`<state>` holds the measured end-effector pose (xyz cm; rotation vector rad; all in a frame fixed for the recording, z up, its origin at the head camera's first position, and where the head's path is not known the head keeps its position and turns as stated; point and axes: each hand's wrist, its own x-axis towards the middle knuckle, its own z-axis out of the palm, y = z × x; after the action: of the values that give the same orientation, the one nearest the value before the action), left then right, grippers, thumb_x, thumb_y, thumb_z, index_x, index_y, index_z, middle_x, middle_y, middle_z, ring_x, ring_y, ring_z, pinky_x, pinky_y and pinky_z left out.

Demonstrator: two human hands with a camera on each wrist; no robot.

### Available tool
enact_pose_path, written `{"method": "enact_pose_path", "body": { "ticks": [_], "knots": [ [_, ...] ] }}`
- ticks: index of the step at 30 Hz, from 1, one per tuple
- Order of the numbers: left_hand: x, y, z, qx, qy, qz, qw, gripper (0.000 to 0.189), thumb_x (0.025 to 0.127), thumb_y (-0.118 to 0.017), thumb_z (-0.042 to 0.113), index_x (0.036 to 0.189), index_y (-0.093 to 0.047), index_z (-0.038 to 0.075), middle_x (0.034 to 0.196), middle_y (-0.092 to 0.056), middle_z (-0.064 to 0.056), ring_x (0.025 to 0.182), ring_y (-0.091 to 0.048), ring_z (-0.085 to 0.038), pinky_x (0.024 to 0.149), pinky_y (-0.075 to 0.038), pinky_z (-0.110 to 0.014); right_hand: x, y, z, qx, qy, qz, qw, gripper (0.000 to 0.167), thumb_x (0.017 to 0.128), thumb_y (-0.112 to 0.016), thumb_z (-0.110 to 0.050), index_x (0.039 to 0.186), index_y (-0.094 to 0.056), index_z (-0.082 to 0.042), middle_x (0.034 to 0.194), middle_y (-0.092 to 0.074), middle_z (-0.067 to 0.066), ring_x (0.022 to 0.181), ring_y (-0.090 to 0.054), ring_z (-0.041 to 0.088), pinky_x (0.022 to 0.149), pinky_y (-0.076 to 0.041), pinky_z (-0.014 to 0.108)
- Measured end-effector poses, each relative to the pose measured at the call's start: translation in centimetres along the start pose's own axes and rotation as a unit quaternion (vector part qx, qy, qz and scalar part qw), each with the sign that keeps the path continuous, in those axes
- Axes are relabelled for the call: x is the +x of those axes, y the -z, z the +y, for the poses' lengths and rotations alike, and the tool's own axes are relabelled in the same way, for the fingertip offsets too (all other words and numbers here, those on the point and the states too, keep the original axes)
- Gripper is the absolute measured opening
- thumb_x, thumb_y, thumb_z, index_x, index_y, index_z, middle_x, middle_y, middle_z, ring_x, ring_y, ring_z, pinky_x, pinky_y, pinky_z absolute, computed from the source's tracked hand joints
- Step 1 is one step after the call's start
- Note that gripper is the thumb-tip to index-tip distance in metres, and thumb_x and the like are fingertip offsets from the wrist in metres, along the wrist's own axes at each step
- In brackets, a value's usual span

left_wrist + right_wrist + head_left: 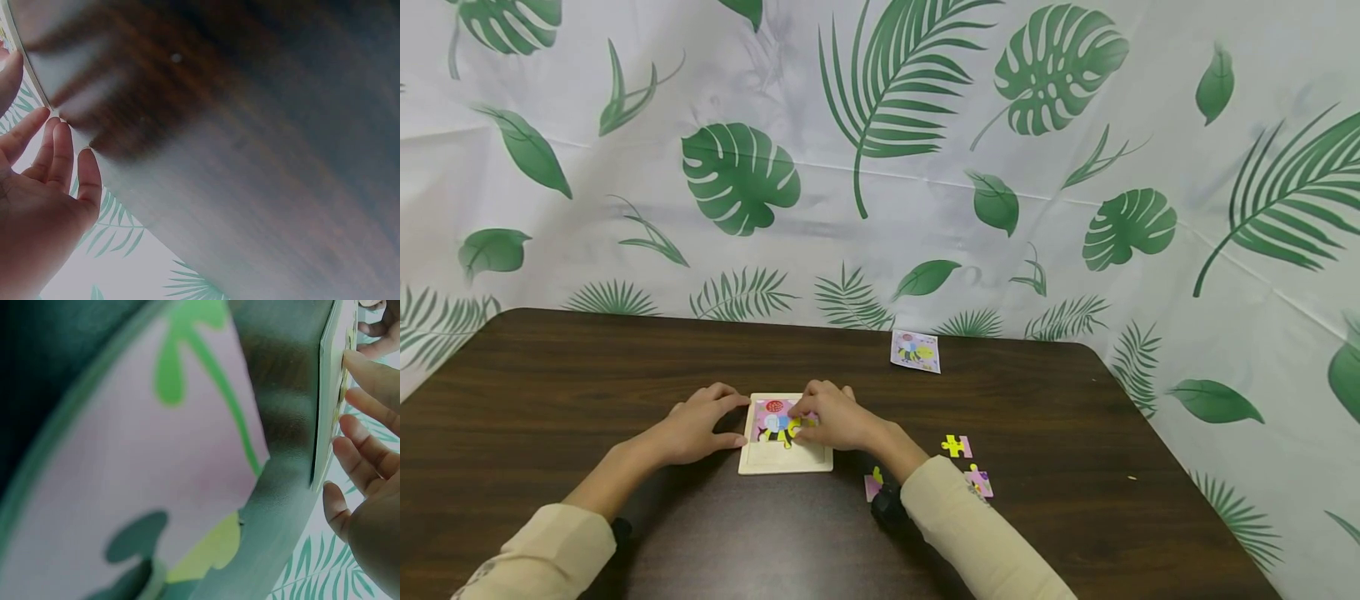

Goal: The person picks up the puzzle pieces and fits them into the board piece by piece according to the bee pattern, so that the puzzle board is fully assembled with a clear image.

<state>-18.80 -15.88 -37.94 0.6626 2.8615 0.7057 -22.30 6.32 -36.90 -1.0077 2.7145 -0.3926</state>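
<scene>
A pale wooden puzzle tray (775,461) lies on the dark table, its upper part filled with pink pieces of a bee picture (772,427). My left hand (696,423) rests at the tray's left side, thumb and fingers spread along the edge. In the left wrist view its fingers (61,153) look fairly straight and hold nothing. My right hand (841,417) reaches over the tray's right side, touching the puzzle with thumb and fingertips. Its fingers (359,453) appear spread and slightly bent in the right wrist view. The surface under the right palm is hidden.
Loose puzzle pieces lie to the right: one yellow and pink (955,447), another nearer (981,482), and a third (872,487) beside the right wrist. A bee picture card (916,351) lies at the table's back edge, before a leaf-patterned cloth (925,208).
</scene>
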Motion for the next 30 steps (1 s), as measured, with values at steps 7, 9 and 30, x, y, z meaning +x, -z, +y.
{"method": "enact_pose_path", "body": {
  "ticks": [7,9,30],
  "knots": [
    [-0.04,0.03,0.05,0.0,0.0,0.0,1.0,0.055,0.08,-0.069,0.029,0.124,-0.052,0.001,0.117,-0.048,-0.02,0.11,-0.043,-0.041,0.082,-0.032,-0.065,-0.05,0.02,-0.04,0.001,0.0,0.0,1.0,0.03,0.082,-0.07,-0.027,0.11,-0.068,-0.015,0.101,-0.052,-0.003,0.097,-0.045,0.01,0.07,-0.025,0.026],
    [-0.04,0.02,0.06,0.0,0.0,-0.001,1.0,0.055,0.08,-0.069,0.029,0.124,-0.052,0.001,0.117,-0.048,-0.02,0.109,-0.043,-0.041,0.082,-0.032,-0.064,-0.04,-0.03,0.03,0.005,0.0,0.0,1.0,0.03,0.082,-0.07,-0.027,0.11,-0.068,-0.015,0.1,-0.052,-0.004,0.096,-0.044,0.01,0.071,-0.025,0.026],
    [-0.09,0.03,0.12,0.002,-0.006,0.006,1.0,0.054,0.08,-0.069,0.029,0.123,-0.053,0.001,0.116,-0.048,-0.02,0.11,-0.043,-0.041,0.081,-0.032,-0.065,-0.39,-0.07,0.26,0.009,0.02,0.012,0.9997,0.025,0.083,-0.069,-0.023,0.107,-0.068,-0.017,0.099,-0.053,-0.002,0.095,-0.045,0.01,0.07,-0.026,0.026]
  ]
}}
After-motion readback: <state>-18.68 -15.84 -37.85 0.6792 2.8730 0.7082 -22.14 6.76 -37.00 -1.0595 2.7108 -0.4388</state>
